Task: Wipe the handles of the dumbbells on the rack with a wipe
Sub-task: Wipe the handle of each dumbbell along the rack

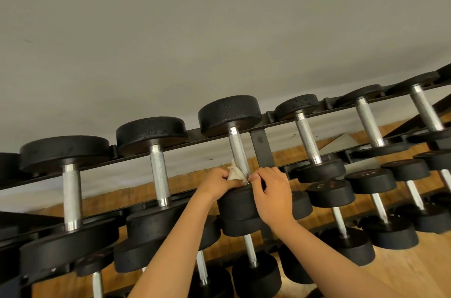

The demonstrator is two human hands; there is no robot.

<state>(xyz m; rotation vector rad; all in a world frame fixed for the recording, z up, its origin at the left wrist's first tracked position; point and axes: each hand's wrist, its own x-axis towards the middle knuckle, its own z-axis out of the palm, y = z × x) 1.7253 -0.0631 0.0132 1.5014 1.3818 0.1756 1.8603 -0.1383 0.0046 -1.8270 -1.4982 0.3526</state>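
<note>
Our left hand (216, 181) grips the white wipe (234, 173) low on the dumbbell handle (240, 149); right hand (271, 192) curls beside it (hold unclear). We judge the bunched wipe may skip knurling.

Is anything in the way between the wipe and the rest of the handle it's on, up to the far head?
Nothing visible. The left hand holds the wipe against the lower end of the handle, which runs bare up to the head. The rack's upright bracket stands beside it on the right, not across.
</note>
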